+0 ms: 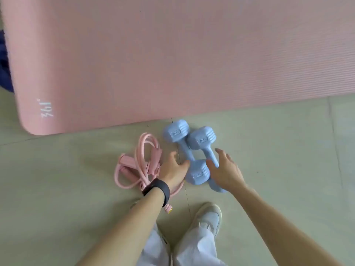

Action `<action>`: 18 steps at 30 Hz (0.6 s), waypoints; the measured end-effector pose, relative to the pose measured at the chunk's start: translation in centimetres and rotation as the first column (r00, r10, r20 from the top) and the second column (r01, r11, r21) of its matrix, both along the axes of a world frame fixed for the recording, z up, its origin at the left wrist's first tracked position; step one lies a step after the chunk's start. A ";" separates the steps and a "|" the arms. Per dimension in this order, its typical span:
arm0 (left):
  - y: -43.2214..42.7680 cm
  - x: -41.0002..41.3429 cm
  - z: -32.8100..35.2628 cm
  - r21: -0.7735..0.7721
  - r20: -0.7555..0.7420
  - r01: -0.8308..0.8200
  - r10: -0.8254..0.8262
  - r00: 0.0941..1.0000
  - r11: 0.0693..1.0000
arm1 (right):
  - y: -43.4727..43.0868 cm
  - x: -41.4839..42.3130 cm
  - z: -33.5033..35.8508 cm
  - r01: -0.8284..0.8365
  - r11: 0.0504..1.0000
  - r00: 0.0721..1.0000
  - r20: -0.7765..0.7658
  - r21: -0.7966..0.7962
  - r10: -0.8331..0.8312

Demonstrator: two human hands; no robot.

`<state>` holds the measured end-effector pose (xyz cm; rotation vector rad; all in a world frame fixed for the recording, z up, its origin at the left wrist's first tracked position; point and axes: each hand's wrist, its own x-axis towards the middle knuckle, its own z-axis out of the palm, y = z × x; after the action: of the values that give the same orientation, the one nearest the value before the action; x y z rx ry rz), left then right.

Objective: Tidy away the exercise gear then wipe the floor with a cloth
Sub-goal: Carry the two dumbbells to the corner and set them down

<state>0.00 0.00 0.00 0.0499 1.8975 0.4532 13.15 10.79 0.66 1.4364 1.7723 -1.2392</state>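
Two light blue dumbbells lie side by side on the pale floor, the left dumbbell (183, 148) and the right dumbbell (204, 143). My left hand (173, 169), with a dark band on its wrist, hovers open at the near end of the left one, thumb touching it. Over the right one's handle and near end is my right hand (226, 169), fingers spread and not closed around it. A coiled pink skipping rope (134, 166) lies just left of my left hand. A large pink exercise mat (172, 54) is spread flat beyond them.
A dark blue cloth-like thing (4, 62) shows at the mat's left edge. My feet in pale shoes (208, 217) and light trousers stand right below the dumbbells. Bare tiled floor (288, 150) stretches to the right and left.
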 end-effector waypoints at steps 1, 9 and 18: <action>0.6 0.0 -1.3 0.018 0.012 -0.071 0.071 0.997 0.997 | 0.0 -0.4 -1.7 0.050 0.999 0.999 0.011 -0.020 -0.050; 2.0 1.9 -10.3 0.148 -0.036 -0.212 0.220 0.975 0.966 | -0.9 0.5 -8.6 0.000 0.997 0.996 0.084 0.083 -0.007; 0.2 1.2 -2.2 -0.005 -0.075 -0.183 0.182 0.980 0.983 | -2.0 2.5 -2.0 0.258 0.966 0.965 -0.043 -0.001 -0.258</action>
<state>1.18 0.24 -2.23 -0.1180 1.9868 0.5714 15.66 8.78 -1.34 1.6968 1.6546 -1.4057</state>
